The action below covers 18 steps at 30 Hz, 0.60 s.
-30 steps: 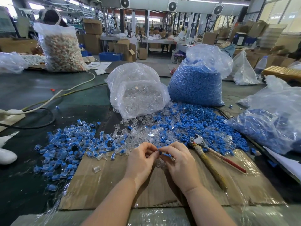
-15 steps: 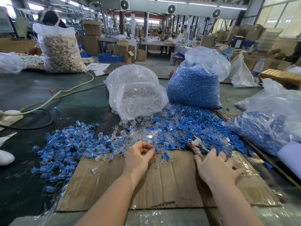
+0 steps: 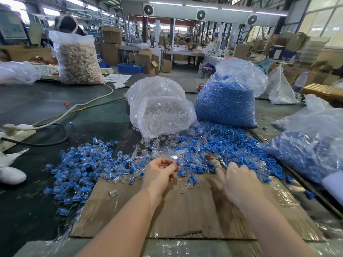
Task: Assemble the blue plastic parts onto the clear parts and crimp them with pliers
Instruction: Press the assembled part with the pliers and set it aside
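My left hand (image 3: 159,175) pinches a small clear part with a blue piece at its fingertips, held just above the cardboard sheet (image 3: 185,210). My right hand (image 3: 239,184) grips the wrapped handles of the pliers (image 3: 215,160), whose metal jaws point up and left over the loose parts. Loose blue parts (image 3: 222,145) and clear parts (image 3: 167,143) lie heaped in front of both hands. A spread of assembled blue-and-clear pieces (image 3: 83,164) covers the table to the left.
A bag of clear parts (image 3: 161,108) and a bag of blue parts (image 3: 226,101) stand behind the heap. Another bag with blue pieces (image 3: 311,145) lies at right. Cables (image 3: 55,119) and a white power strip (image 3: 16,128) lie at left.
My hands came apart. The right hand moved right onto the pliers, closed round their handles and lifted them. The left hand stayed in place with the small part.
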Each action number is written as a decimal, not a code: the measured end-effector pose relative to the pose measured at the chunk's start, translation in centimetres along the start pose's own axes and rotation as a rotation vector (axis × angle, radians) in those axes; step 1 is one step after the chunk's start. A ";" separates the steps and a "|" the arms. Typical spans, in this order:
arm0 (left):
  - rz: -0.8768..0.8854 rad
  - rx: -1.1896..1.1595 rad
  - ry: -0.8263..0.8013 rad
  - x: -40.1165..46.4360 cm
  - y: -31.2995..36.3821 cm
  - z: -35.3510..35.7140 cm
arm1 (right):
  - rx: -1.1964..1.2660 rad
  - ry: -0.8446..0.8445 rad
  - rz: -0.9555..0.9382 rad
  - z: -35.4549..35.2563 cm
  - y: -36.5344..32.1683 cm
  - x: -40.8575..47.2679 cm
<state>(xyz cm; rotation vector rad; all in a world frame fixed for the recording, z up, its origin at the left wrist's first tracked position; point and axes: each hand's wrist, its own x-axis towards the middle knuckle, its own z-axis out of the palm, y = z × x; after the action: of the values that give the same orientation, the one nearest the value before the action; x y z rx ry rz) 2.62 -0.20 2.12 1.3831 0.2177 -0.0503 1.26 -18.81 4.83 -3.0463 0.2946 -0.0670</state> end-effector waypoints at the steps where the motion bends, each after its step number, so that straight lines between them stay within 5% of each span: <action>1: -0.002 -0.012 0.003 0.1 0.1 0.1 | 0.096 -0.041 -0.062 -0.4 -0.5 0.0; 7: -0.011 -0.022 0.031 0.9 0.8 0.6 | 0.678 -0.436 -0.172 -2.6 -2.9 -0.9; 14: -0.025 0.030 0.144 1.3 1.1 0.2 | 0.862 -0.629 -0.127 -3.0 -3.5 -1.5; 18: -0.020 0.077 0.143 1.2 1.5 -0.1 | 0.767 -0.709 -0.201 -2.9 -3.3 -1.0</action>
<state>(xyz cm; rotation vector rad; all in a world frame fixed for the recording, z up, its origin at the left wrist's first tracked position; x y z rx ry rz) 4.06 0.27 3.33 1.4630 0.3518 0.0236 0.79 -15.65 7.92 -2.1446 -0.0852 0.6941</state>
